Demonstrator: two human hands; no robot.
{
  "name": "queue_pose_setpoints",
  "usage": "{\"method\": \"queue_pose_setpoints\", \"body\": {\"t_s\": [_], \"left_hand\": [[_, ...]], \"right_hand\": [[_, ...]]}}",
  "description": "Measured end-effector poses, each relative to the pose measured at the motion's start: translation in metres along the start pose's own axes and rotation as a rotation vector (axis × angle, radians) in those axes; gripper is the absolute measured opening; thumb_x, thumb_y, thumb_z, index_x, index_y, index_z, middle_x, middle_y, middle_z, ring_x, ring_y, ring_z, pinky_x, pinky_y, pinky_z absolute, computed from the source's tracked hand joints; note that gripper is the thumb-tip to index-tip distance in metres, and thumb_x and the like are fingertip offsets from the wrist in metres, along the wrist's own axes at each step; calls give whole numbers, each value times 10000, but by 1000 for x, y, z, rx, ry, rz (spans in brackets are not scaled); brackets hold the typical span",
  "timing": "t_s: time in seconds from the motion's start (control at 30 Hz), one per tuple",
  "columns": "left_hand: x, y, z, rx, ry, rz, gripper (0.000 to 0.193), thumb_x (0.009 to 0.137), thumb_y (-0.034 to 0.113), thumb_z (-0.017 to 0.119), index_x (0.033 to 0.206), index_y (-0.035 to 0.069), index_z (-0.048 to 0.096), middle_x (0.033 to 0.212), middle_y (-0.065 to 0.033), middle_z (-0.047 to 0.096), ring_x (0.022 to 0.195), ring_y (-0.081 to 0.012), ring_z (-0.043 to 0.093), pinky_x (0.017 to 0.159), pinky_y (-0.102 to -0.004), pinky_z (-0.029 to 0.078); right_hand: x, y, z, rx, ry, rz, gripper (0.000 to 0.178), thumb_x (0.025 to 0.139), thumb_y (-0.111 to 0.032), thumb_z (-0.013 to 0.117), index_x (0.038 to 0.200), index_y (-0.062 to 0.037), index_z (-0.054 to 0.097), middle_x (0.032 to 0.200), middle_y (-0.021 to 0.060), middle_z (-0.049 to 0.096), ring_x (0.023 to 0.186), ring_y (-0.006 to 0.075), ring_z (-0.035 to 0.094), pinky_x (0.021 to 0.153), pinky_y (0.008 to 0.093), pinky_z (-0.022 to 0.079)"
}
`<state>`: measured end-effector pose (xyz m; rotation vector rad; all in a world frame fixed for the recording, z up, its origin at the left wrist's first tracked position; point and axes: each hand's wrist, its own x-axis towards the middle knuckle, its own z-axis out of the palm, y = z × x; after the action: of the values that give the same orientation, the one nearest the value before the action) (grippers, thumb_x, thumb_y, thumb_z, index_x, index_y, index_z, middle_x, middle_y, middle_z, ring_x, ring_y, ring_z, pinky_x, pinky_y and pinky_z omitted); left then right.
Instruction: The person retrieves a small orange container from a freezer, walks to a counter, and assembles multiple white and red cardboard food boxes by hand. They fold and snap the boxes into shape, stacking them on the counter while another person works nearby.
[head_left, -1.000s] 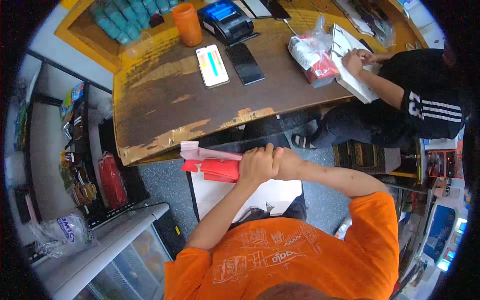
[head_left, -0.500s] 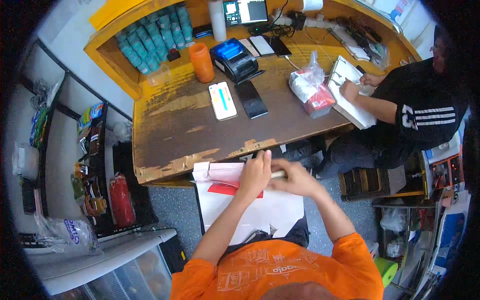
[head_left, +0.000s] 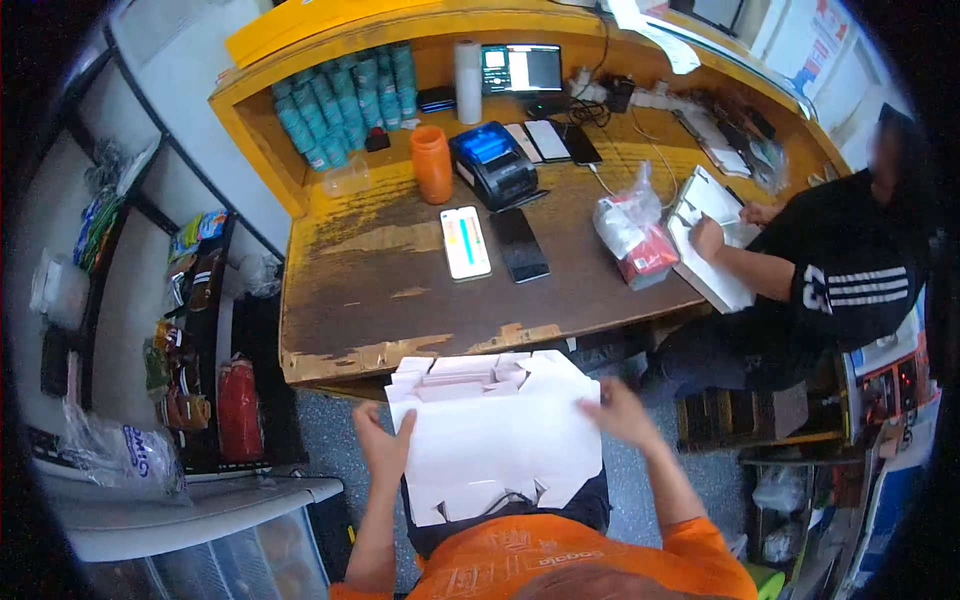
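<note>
The brown desk (head_left: 380, 325) stretches beyond the fingers of the left hand (head_left: 382, 445) and the right hand (head_left: 624, 415), its near edge chipped. Ahead and to the right of the right fingers, a co-worker (head_left: 830, 255) in black reaches over a white box (head_left: 728, 285). Between the two sets of fingers, the white cardboard sheet (head_left: 500, 435) lies flat over the lap, cut flaps along its far edge. The left thumb and fingers stand wide apart at its left edge; the right fingertips are at its right edge, but blur hides whether they pinch it. Beyond the right fingers sits a red-and-white package (head_left: 645, 255); farther ahead of the left fingers, a black printer (head_left: 495, 170), an orange jar (head_left: 432, 165), a dark phone (head_left: 522, 245) and a lit phone (head_left: 466, 243).
</note>
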<state>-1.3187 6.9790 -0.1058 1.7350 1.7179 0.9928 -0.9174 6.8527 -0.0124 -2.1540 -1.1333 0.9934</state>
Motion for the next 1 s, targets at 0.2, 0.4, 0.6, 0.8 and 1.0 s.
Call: {"method": "queue_pose_setpoints", "body": {"t_s": [0.2,0.4,0.6,0.8,1.0], "left_hand": [[-8,11,-22,-570,-476,-637,628,815,199,847,1302,-74,560,1188,-188,675,1044,-281,673,902,-366,537],[-17,-42,-23,-1003,-727,-834,577,837,198,829,1295,-57,589,1200,-164,677,1069,-270,671,901,-371,541],[5,74,-46,-586,-663,-247,440,892,271,768,1224,6,658,1125,-65,713,1004,-162,637,913,-338,500],[8,122,-46,-443,-500,84,261,861,110,702,1104,17,706,974,-90,747,920,-173,694,818,-340,536],[-9,131,3,-494,-290,197,342,844,90,696,1161,-31,654,875,-100,745,752,-201,699,710,-358,549]], "right_hand": [[-15,-1,47,573,-133,-15,749,914,-523,707,1412,-1,509,1374,197,589,1217,318,605,1041,413,471],[-44,-10,40,1384,-558,113,1074,841,-871,350,1516,-37,395,1511,207,453,1386,345,457,1158,469,362],[-51,-42,82,1231,-705,-15,1026,861,-806,406,1531,-34,312,1539,189,377,1416,325,384,1177,454,306],[-74,-38,104,1038,-710,-163,999,882,-741,462,1546,-32,230,1566,172,302,1447,304,312,1197,439,249],[-85,-37,113,987,-511,-260,995,903,-677,518,1562,-29,148,1593,155,226,1477,283,240,1216,424,193]]}}
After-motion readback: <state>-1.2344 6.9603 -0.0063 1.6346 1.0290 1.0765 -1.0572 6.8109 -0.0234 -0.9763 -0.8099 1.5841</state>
